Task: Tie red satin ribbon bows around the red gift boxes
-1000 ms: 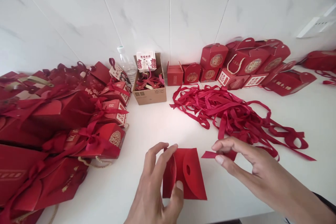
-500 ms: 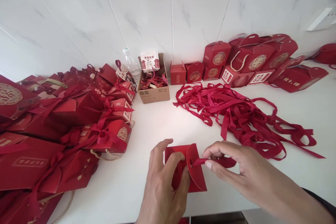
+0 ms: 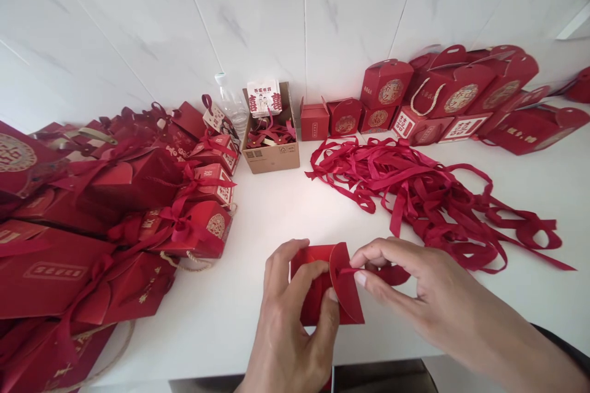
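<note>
Near the front edge of the white table is a small red gift box (image 3: pixel 349 295) with a rounded flap on its right side. My left hand (image 3: pixel 295 313) grips this box from the left, its thumb and fingers at the flap and the box's opening. A dark red ribbon (image 3: pixel 391 274) is pinched between the thumb and fingers of my right hand (image 3: pixel 401 276). The ribbon's tip lies at the hole in the flap; whether it passes through, I cannot tell. Behind my right hand spreads a tangled pile of red ribbons (image 3: pixel 405 190).
Ribbon-tied red boxes (image 3: pixel 133 178) crowd the left side. At the back stand a cardboard box (image 3: pixel 271 159) holding cards and ribbon pieces, a clear plastic bottle (image 3: pixel 232 107), and red gift boxes (image 3: pixel 387 86) along the tiled wall. The table's front edge (image 3: pixel 369 359) is close to me.
The view has shifted slightly, so the table items sit higher in the picture. My right hand with the ribbon is a little closer to the flap. My left hand keeps its hold on the box.
</note>
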`<act>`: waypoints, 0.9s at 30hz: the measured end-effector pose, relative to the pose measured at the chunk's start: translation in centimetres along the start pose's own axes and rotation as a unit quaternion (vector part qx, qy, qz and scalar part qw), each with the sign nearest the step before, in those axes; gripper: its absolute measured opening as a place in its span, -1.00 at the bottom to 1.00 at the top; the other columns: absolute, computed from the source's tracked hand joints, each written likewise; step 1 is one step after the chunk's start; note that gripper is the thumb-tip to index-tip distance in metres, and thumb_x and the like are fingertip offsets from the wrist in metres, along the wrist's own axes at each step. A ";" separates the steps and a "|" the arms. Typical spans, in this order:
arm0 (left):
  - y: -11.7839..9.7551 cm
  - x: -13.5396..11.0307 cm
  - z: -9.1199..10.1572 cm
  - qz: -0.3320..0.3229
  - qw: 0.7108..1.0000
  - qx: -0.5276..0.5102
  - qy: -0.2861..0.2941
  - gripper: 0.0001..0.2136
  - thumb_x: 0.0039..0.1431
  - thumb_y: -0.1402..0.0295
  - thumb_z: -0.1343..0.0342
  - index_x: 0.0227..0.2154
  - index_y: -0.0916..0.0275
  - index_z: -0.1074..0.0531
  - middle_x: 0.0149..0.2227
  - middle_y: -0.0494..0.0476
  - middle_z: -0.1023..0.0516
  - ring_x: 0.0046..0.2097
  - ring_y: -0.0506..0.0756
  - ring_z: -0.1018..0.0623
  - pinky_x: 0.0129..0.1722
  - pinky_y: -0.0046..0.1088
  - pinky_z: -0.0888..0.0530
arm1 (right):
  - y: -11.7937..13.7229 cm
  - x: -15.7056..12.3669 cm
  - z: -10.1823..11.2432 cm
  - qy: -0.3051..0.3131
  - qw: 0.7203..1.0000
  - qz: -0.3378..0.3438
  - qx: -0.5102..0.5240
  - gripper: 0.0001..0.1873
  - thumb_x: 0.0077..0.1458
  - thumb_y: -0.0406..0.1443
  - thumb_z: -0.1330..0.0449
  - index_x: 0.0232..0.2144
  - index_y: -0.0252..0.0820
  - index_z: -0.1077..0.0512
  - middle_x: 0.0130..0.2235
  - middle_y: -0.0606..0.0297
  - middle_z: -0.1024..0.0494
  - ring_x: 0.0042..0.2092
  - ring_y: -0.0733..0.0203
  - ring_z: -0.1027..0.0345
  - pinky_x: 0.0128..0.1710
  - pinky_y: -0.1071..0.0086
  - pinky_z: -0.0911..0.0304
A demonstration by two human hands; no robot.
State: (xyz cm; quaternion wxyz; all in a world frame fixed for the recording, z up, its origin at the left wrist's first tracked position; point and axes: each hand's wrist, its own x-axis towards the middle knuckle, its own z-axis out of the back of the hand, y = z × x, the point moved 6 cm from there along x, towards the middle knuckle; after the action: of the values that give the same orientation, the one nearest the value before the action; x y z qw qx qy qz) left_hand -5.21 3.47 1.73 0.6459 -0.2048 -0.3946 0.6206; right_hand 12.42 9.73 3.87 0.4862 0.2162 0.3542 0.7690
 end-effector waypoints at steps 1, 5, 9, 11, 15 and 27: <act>0.0 0.1 0.0 -0.004 1.000 0.003 0.005 -0.80 0.34 0.36 -0.09 -0.05 0.06 -0.53 0.21 0.28 -0.33 0.20 0.32 -0.43 0.02 -0.07 -0.57 | 0.0 0.1 0.0 -0.002 1.000 0.001 0.001 -0.85 0.30 -0.15 -0.16 -0.21 0.12 -0.55 -0.20 0.46 -0.67 -0.33 0.23 -0.54 -0.50 0.44 -0.39; -0.1 0.3 0.1 -0.014 1.000 0.013 0.019 -0.81 0.34 0.35 -0.10 -0.05 0.05 -0.52 0.19 0.27 -0.35 0.20 0.31 -0.45 0.01 -0.11 -0.59 | 0.2 0.2 0.1 -0.004 1.000 0.002 -0.005 -0.84 0.30 -0.14 -0.15 -0.21 0.13 -0.55 -0.22 0.47 -0.68 -0.41 0.25 -0.50 -0.63 0.43 -0.25; -0.1 0.4 0.2 -0.012 1.000 0.011 0.017 -0.82 0.34 0.34 -0.11 -0.06 0.04 -0.53 0.18 0.25 -0.37 0.19 0.29 -0.46 0.02 -0.13 -0.59 | 0.1 0.1 0.4 -0.014 1.000 -0.003 -0.021 -0.83 0.28 -0.14 -0.15 -0.24 0.10 -0.56 -0.27 0.45 -0.68 -0.50 0.26 -0.43 -0.65 0.42 -0.21; -0.2 0.4 0.2 -0.012 1.000 0.010 0.013 -0.82 0.34 0.35 -0.11 -0.07 0.05 -0.53 0.17 0.26 -0.38 0.19 0.29 -0.46 0.01 -0.13 -0.58 | 0.0 -0.1 0.4 -0.008 1.000 -0.009 -0.021 -0.82 0.29 -0.13 -0.14 -0.23 0.09 -0.56 -0.27 0.43 -0.68 -0.52 0.27 -0.41 -0.66 0.42 -0.19; -0.3 0.6 0.1 -0.021 1.000 0.011 0.008 -0.84 0.34 0.34 -0.11 -0.11 0.08 -0.55 0.13 0.28 -0.43 0.17 0.29 -0.48 -0.02 -0.14 -0.59 | 0.1 -0.2 0.1 0.005 1.000 -0.010 -0.011 -0.81 0.31 -0.12 -0.14 -0.21 0.09 -0.57 -0.27 0.43 -0.68 -0.47 0.24 -0.46 -0.69 0.41 -0.16; 0.6 0.0 0.0 0.062 0.990 -0.098 -0.075 -0.83 0.42 0.33 -0.01 -0.29 0.12 -0.46 0.14 0.26 -0.47 0.34 0.26 -0.37 0.12 -0.14 -0.52 | 1.0 0.2 -0.2 -0.042 0.995 0.083 -0.029 -0.78 0.38 -0.11 -0.13 0.02 0.18 -0.46 0.03 0.35 -0.59 0.02 0.09 -0.53 -0.12 0.29 -0.55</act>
State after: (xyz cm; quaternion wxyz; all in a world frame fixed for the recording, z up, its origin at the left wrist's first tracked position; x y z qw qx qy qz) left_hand -5.60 3.59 1.31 0.5519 -0.2441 -0.4873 0.6311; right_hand 11.63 9.54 4.48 0.4413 0.2623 0.2922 0.8069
